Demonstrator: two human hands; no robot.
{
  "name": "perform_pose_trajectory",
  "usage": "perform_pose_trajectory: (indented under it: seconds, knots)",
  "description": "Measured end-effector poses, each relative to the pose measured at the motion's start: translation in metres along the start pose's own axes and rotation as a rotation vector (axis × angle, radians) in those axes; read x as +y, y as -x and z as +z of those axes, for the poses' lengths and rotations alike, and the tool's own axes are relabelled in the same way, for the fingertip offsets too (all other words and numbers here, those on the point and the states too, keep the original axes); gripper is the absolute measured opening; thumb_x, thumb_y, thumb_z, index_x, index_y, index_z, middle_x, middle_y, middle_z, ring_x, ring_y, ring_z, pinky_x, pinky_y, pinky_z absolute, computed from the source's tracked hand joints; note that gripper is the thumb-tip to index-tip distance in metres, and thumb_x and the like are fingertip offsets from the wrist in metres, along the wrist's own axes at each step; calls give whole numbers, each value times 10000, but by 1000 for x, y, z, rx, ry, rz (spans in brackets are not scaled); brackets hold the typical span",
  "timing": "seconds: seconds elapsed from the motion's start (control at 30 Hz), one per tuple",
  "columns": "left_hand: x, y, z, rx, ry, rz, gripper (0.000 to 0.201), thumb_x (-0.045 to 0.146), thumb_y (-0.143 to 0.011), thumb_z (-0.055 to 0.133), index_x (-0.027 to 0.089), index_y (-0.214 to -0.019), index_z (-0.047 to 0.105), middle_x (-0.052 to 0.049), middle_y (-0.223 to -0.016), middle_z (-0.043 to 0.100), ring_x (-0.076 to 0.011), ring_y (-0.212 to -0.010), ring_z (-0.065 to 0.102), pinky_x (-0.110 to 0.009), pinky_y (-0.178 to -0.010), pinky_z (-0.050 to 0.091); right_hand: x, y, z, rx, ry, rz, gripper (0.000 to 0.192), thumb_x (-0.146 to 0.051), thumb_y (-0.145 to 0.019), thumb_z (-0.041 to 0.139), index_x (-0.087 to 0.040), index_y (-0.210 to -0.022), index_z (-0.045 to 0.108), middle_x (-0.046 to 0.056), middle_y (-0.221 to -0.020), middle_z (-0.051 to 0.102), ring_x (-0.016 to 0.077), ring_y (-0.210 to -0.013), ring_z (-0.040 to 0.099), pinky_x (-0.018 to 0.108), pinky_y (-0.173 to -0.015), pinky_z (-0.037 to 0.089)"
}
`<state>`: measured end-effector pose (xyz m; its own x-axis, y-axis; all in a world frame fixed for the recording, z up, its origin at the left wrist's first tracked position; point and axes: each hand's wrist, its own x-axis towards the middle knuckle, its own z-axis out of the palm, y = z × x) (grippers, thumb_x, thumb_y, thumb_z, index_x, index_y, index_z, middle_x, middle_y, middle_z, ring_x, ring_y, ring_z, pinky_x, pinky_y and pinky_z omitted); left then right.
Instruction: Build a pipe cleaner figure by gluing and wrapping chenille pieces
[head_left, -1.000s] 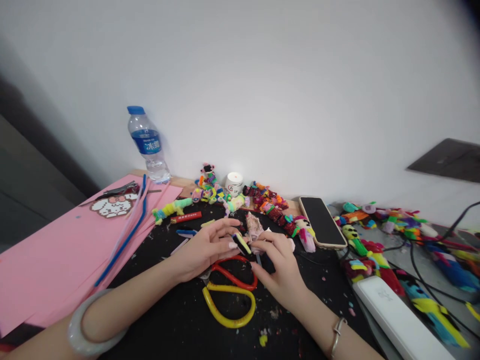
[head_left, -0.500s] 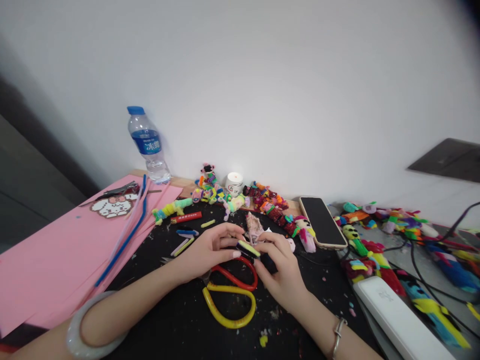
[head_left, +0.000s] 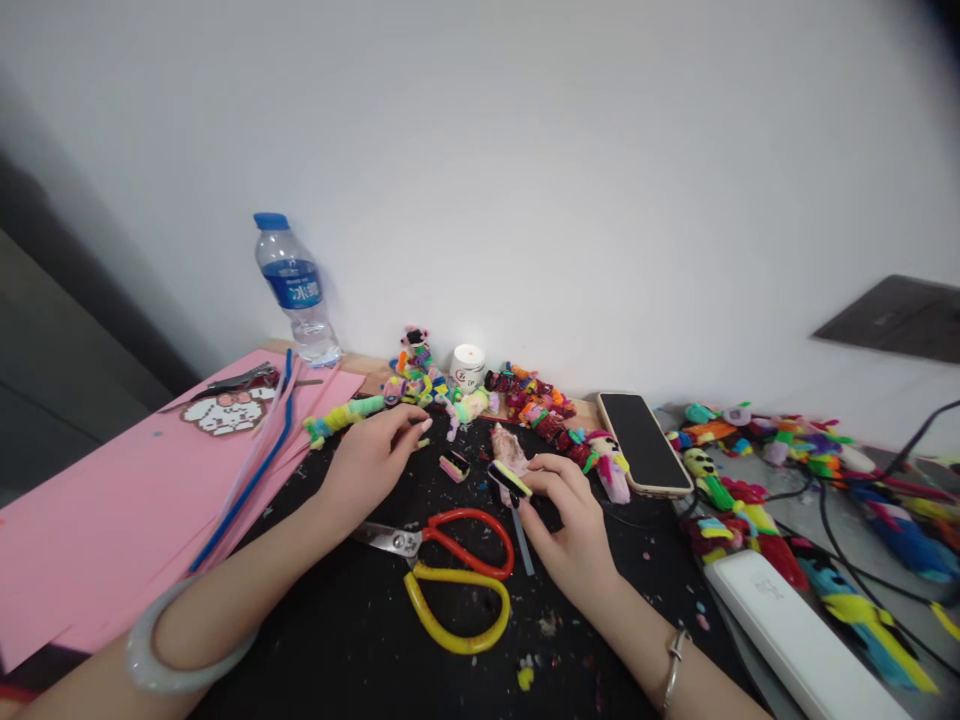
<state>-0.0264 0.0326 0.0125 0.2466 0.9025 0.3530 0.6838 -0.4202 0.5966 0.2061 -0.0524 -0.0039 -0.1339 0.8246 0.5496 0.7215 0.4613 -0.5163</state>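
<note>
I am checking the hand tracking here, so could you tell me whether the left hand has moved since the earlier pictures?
Yes. The left hand has moved left and away from the scissors, toward the pink paper.

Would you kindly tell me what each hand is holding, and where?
The right hand pinches a small yellow-and-black piece at one end. The left hand rests on small pieces; no clear hold.

Open black desk (head_left: 337, 640) near the front edge, scissors (head_left: 450, 570) lying between both forearms, toy clutter (head_left: 525, 400) lining the wall, phone (head_left: 645, 442) and cables (head_left: 847, 540) crowding the right
</note>
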Motion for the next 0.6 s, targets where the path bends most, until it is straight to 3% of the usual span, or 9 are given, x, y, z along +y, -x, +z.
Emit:
perform_pose_trajectory:
  seconds: [0.1, 0.23, 0.33, 0.47, 0.6]
  knots:
    - [-6, -1, 0, -63, -185, 34, 198, 271, -826, 489, 171, -953, 605, -79, -942, 629, -242, -897, 575, -352, -790, 445, 0, 0, 0, 0, 11, 4, 149, -121, -795, 517, -202, -914, 557, 83, -1020, 537, 232, -978, 528, 394, -832, 428]
    - [-14, 0, 4, -138, -243, 31, 130, 222, -797, 502, 172, -827, 618, -93, -951, 591, -256, -918, 556, -385, -839, 432, 1, 1, 1, 1, 15, 2, 140, -124, -793, 521, -200, -904, 558, 82, -1018, 540, 229, -983, 529, 383, -831, 433]
    - [-14, 0, 4, -136, -187, 27, 127, 201, -799, 477, 181, -775, 600, -79, -900, 599, -254, -893, 562, -387, -819, 434, 0, 1, 1, -3, 15, 2, 145, -121, -791, 523, -199, -909, 556, 80, -1021, 540, 226, -985, 527, 382, -838, 430]
    - [-3, 0, 1, -119, -85, 44, 177, 231, -863, 400, 189, -865, 572, -47, -868, 638, -201, -825, 596, -317, -751, 462, 0, 1, 0, -2, 11, 3, 141, -124, -794, 517, -202, -905, 555, 80, -1015, 541, 227, -979, 526, 386, -835, 429]
    - [7, 3, 5, -128, 227, 6, 159, 282, -857, 460, 189, -899, 581, -33, -833, 662, -182, -777, 628, -289, -721, 483, -1, 0, 0, -2, 8, 7, 140, -127, -796, 511, -204, -903, 558, 81, -1008, 548, 228, -966, 528, 396, -836, 426]
